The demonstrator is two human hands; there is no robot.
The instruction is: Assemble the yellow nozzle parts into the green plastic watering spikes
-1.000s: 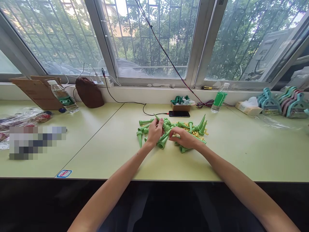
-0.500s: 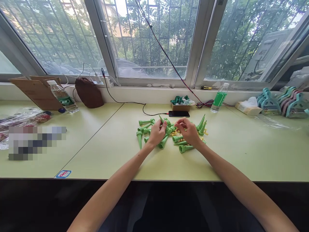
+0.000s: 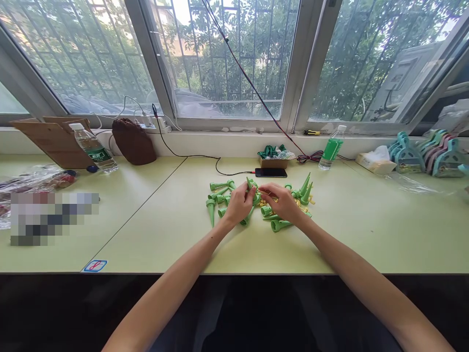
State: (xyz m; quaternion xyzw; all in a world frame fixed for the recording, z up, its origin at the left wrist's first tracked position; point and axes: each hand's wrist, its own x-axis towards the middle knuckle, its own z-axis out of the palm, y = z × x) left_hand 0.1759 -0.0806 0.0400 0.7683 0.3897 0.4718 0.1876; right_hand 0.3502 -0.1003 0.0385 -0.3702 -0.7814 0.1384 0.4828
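Observation:
A heap of green plastic cone spikes lies on the pale green table, mixed with small yellow parts. My left hand is closed around one green cone spike whose tip points up and back. My right hand is pinched just beside it, fingertips meeting the left hand's, holding a small piece I cannot make out. Two cones stand upright to the right of my hands. More cones lie under my right wrist.
A black phone on a cable and a small box of green items lie behind the heap. A green bottle, tissues and teal clips sit right; a water bottle, brown pouch and cardboard sit left.
My right hand lifted off the heap, went back over the yellow parts, then came left to meet my left hand. The left hand kept hold of its cone.

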